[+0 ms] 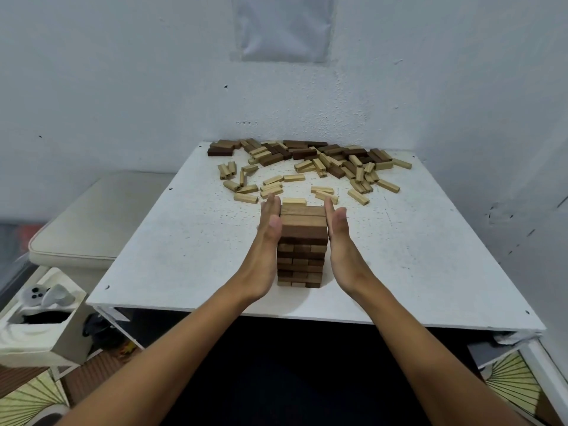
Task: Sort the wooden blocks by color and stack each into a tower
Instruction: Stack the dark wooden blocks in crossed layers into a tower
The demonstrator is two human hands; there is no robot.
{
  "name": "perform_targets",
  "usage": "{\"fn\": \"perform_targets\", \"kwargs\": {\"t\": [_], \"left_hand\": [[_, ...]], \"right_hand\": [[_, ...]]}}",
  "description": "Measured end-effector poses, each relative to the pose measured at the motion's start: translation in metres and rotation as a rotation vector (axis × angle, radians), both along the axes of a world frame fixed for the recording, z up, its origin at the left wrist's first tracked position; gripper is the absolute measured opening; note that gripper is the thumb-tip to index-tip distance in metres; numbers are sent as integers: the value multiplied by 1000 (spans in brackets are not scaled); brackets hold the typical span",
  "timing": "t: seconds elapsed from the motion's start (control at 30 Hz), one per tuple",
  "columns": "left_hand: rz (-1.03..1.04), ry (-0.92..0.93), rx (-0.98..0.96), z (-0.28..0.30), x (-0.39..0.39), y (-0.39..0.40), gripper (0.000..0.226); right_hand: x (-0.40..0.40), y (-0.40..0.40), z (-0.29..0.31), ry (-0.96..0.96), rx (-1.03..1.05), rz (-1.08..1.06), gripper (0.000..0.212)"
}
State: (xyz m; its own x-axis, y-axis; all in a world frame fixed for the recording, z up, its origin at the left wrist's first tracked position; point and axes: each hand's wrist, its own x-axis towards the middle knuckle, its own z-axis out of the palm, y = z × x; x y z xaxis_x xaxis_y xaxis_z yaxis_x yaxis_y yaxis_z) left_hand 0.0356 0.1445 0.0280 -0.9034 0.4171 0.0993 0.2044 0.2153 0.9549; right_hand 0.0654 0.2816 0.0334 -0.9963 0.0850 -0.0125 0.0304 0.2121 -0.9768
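A white bench [415,256] stands against a pale wall [123,87] on which a plastic sheet [284,26] hangs. Left of the bench lies a beige cushion [101,216]. Off its near left corner, a white box [40,327] bears a white controller [46,295].

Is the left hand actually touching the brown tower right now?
Touching. The head view shows the left hand flat against the brown tower, its straight fingers against the tower's upper left side with no gap visible.
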Motion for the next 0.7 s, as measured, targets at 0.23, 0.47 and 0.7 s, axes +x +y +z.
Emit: {"fn": "perform_targets", "kwargs": {"t": [0.23, 0.47, 0.7], "left_hand": [[0, -5, -1, 0, 0, 0, 123], [-9, -19, 14, 1, 1, 0, 127], [-6, -19, 15, -4, -3, -1, 123]], "right_hand": [[-1, -4, 0, 5, -7, -17, 134], [0, -5, 1, 9, 22, -25, 135], [-1, -4, -3, 23, 12, -28, 135]]}}
